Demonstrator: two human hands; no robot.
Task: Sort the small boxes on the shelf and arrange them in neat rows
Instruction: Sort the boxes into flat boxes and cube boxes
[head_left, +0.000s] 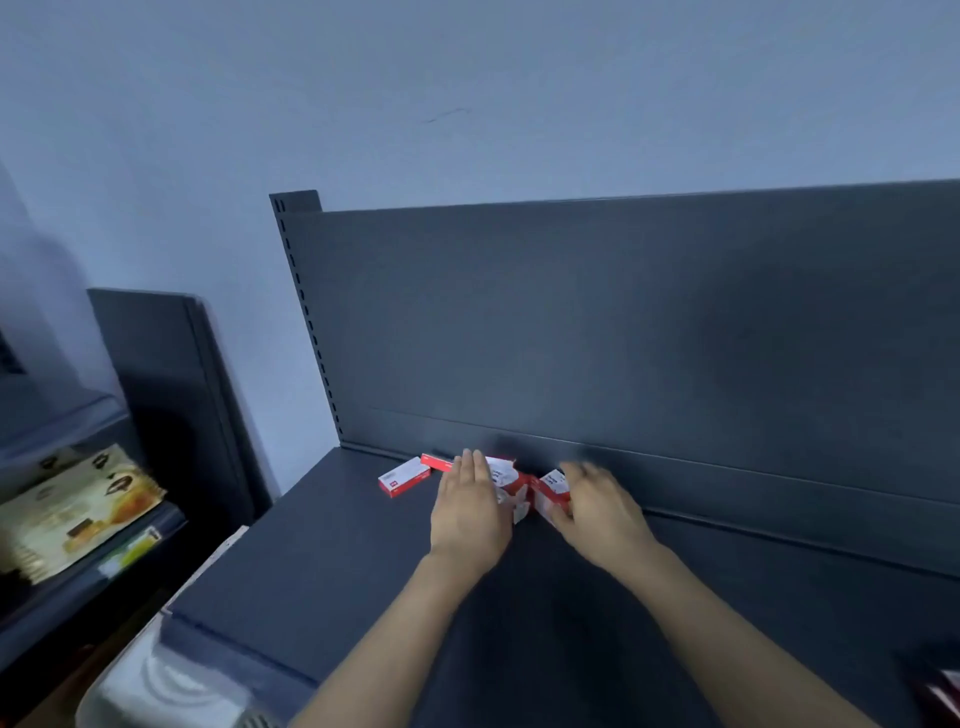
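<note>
a dark grey metal shelf (337, 561) with a matching back panel (623, 338) stands against a pale bluish wall (467, 78). small red-and-white cardboard boxes (511, 483) cluster near the panel, and one (404, 480) lies just left of them. the left hand (470, 504) rests flat and straight-fingered on them. the right hand (597, 509) touches a box (550, 491), but its grip is too blurred to tell.

The right hand (597, 506) is blurred, and the left hand (470, 506) hides part of the small boxes (506, 475).
</note>
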